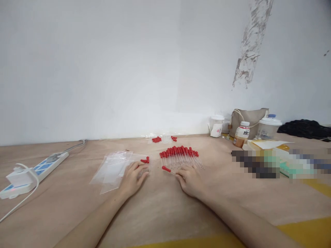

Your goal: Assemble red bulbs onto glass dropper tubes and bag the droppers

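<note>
left hand (132,178), right hand (191,179) palm-down

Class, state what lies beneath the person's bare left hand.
Flat, clear plastic bags show beside the left hand, and red bulb-shaped pieces show just beyond it. Whatever lies directly beneath is covered.

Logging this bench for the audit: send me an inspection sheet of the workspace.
Surface: brown covering, yellow strips.
Work items: red-bulbed tubes fanned in a row; more red bulbs behind; clear bags at left.
Clutter: lidded cups, bottle, grey bag, right; some items pixelated.
Hands: left hand by the bags, grip unclear; right hand appears to pinch a single tube.
Cables: white cable and grey cable at power strip.
Surroundings: pale wall, scraped patch; other people: nothing seen.
</note>
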`<act>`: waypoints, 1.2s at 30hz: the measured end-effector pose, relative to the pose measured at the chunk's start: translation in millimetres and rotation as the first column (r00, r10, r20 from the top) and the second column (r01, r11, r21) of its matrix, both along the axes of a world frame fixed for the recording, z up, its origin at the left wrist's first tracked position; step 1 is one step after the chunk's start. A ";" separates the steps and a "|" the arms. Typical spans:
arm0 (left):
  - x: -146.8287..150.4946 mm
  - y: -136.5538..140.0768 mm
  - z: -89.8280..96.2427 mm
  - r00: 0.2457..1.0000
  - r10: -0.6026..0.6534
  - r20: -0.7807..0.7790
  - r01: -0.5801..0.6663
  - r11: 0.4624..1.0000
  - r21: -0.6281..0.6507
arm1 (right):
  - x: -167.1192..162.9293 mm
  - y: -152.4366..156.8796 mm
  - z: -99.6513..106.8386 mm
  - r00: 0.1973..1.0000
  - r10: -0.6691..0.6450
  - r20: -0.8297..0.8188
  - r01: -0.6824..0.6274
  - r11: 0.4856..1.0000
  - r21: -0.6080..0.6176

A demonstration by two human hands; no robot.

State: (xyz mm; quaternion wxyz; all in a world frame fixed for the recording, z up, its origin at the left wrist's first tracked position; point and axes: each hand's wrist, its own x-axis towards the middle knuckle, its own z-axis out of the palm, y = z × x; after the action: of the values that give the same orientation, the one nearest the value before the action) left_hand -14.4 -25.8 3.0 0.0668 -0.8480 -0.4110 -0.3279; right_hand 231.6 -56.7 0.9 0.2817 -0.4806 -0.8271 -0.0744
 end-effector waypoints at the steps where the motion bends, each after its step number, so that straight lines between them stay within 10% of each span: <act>1: -6.7 5.0 -0.8 0.998 0.061 0.003 -0.062 0.998 0.020 | 2.4 2.3 -0.5 0.997 -0.045 -0.055 0.043 0.999 -0.031; 7: -30.9 23.8 -7.2 0.969 0.244 -0.029 -0.244 0.970 -0.001 | 8.6 11.8 -1.2 0.944 -0.259 -0.206 0.212 0.952 -0.222; 22: -31.7 32.3 -15.6 0.975 0.217 0.053 -0.208 0.968 -0.143 | -18.4 52.0 11.0 0.879 -0.437 -0.190 0.345 0.859 -0.377; 36: -29.0 31.1 -10.4 0.955 0.284 0.089 -0.266 0.948 -0.174 | -55.1 88.4 6.4 0.842 -0.523 -0.128 0.459 0.822 -0.338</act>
State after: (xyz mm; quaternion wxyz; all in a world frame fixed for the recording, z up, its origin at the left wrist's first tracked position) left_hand -43.4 5.3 -7.3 0.0201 -0.7651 -0.5535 -0.3284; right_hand 176.5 31.7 7.3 0.2657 -0.7199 -0.6405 0.0311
